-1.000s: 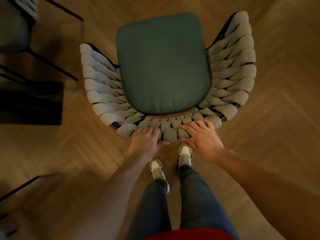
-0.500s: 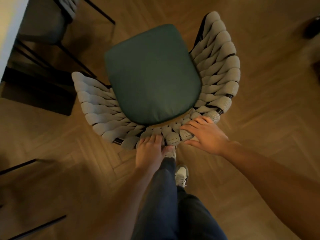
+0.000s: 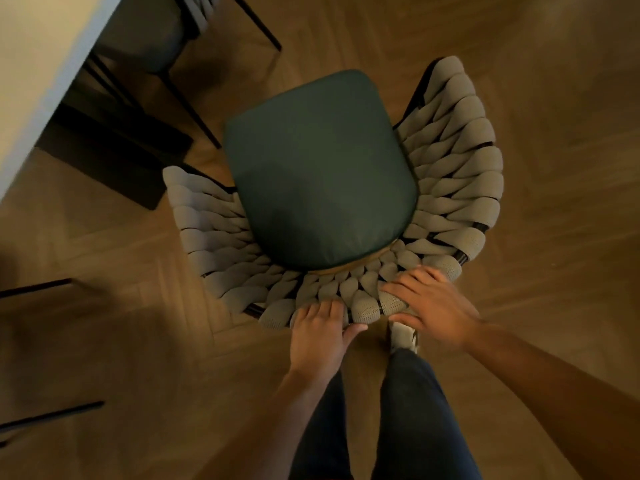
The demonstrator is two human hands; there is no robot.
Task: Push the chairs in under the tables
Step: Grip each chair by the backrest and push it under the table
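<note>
Both hands gripped the chair (image 3: pixel 450 174) by its woven back rim at lower centre: left hand (image 3: pixel 320 336) and right hand (image 3: pixel 427 308) curled over it. The chair stood clear of the table (image 3: pixel 38 64), upper left.

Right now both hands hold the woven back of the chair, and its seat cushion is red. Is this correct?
Not quite: the seat cushion is dark green, not red, as the head view shows. The left hand and right hand do hold the woven back of the chair.
</note>
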